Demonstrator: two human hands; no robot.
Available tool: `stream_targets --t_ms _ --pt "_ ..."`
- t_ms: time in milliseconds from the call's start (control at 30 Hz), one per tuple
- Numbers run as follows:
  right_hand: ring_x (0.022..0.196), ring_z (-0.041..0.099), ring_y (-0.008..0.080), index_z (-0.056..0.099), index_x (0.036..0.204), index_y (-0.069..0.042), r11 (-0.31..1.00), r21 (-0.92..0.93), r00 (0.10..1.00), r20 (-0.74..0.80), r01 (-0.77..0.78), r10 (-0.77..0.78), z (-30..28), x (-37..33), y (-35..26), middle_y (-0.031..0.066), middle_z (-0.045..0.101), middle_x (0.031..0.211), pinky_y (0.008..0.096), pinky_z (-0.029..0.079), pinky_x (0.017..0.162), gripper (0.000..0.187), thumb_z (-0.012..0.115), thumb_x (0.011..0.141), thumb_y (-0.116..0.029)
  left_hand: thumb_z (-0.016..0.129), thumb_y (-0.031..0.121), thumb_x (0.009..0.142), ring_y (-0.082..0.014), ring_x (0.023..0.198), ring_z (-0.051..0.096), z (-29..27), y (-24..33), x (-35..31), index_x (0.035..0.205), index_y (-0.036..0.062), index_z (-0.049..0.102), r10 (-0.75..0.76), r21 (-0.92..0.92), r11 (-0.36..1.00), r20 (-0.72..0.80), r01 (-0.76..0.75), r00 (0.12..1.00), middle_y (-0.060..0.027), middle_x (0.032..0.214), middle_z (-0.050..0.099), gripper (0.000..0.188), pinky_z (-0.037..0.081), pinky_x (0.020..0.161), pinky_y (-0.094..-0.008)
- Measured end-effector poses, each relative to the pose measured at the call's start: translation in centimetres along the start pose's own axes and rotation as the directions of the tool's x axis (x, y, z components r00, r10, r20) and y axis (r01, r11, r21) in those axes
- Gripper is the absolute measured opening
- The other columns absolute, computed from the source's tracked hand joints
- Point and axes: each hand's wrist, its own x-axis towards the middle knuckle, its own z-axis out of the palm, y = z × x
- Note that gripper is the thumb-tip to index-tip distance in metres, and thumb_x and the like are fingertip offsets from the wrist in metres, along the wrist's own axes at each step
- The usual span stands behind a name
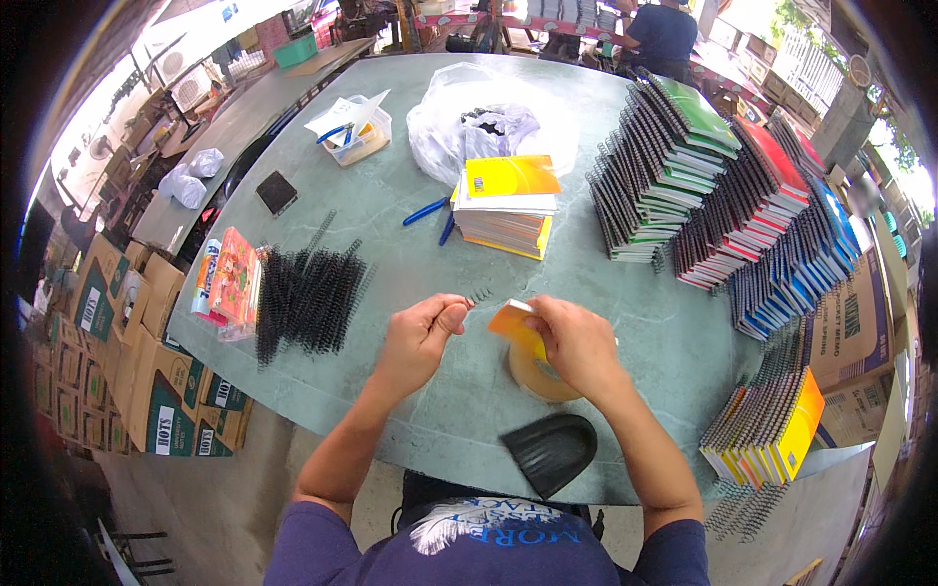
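Note:
Near the middle of the table, my left hand (422, 337) pinches a black spiral binding coil (481, 295), whose free end points right. My right hand (576, 342) grips a small yellow-orange notepad (512, 326), its edge turned toward the coil; a gap separates the two. Under my right hand is a roll of clear tape (535, 379), partly covered by it. Closer to me lies a black curved, scoop-like piece (550, 454). Beyond my hands stands a stack of yellow-covered pads (503, 210), with blue-handled pliers (430, 212) at its left.
Left lies a pile of black coils (311, 298) beside a colourful plastic box (234, 283). Spiral notebooks with green (664, 166), red (747, 200), blue (796, 259) and yellow covers (767, 430) line the right. Farther back are a plastic bag (469, 107) and a tub (362, 132).

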Motion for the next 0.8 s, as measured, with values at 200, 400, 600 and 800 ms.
stream_targets --t_ms 200,400,600,800 --pt "0.076 0.064 0.0265 0.060 0.090 -0.011 0.962 -0.262 0.988 0.152 0.071 -0.031 -1.2 0.9 -1.1 0.0069 0.066 0.083 0.0396 0.049 0.062 0.010 0.058 0.081 -0.014 0.057 0.023 0.091 -0.0129 0.066 0.056 -0.7 0.5 -0.7 0.099 0.0015 0.064 0.005 -0.052 0.999 -0.003 -0.005 1.000 -0.0090 0.083 0.065 0.024 0.046 0.062 -0.0263" --pt "0.077 0.064 0.0279 0.061 0.092 -0.010 0.988 -0.156 0.983 0.178 -0.007 0.035 -0.4 0.6 0.2 0.0082 0.066 0.084 0.0396 0.049 0.063 0.011 0.058 0.081 -0.014 0.061 0.018 0.088 -0.0093 0.067 0.056 0.6 0.0 -1.1 0.094 0.0010 0.065 0.169 0.047 0.984 0.018 -0.170 0.985 -0.0062 0.078 0.063 0.018 0.045 0.060 -0.0245" --pt "0.076 0.065 0.0281 0.060 0.095 -0.010 0.996 -0.088 0.981 0.193 0.009 0.009 -1.0 0.6 0.0 0.0075 0.067 0.082 0.0400 0.049 0.062 0.020 0.058 0.075 -0.008 0.067 0.016 0.083 -0.0159 0.060 0.057 2.0 0.5 -0.8 0.093 0.0015 0.065 0.189 0.121 0.975 -0.034 -0.184 0.981 -0.0093 0.077 0.062 0.018 0.046 0.057 -0.0282" --pt "0.082 0.064 0.0269 0.058 0.104 -0.012 0.986 -0.037 0.985 0.071 0.162 -0.159 -0.1 0.2 -0.1 0.0071 0.066 0.086 0.0391 0.049 0.067 0.029 0.058 0.075 -0.009 0.069 0.010 0.080 -0.0165 0.062 0.059 2.5 -0.2 -0.5 0.094 0.0016 0.064 0.333 0.336 0.900 -0.116 -0.279 0.936 -0.0094 0.074 0.062 0.017 0.046 0.056 -0.0288"
